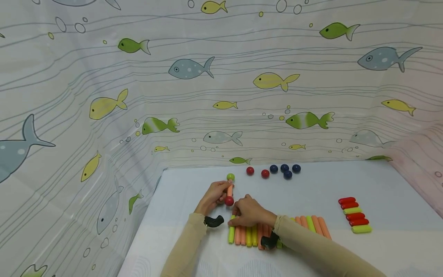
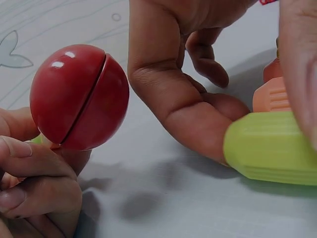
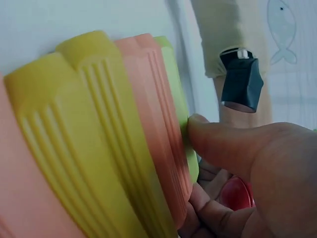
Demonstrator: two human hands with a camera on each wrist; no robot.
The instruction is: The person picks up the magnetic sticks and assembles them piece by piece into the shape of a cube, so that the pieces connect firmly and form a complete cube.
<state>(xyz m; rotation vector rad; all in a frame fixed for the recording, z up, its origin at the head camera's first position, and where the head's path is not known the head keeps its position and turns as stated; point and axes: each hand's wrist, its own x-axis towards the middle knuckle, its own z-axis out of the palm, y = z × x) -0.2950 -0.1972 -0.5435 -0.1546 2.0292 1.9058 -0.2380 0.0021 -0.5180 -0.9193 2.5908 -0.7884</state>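
Observation:
In the head view my left hand holds an orange stick with a green ball on its far end and a red ball on its near end. The red ball shows large in the left wrist view, beside the curled fingers. My right hand pinches the green stick at the left end of the row, thumb on one side and fingers at its far end. That green stick lies against an orange stick in the right wrist view.
The row continues rightward with orange and yellow sticks, partly under my right forearm. Red balls and several dark blue balls lie at the back. Several red and green sticks form a column at the right. A fish-patterned curtain hangs behind.

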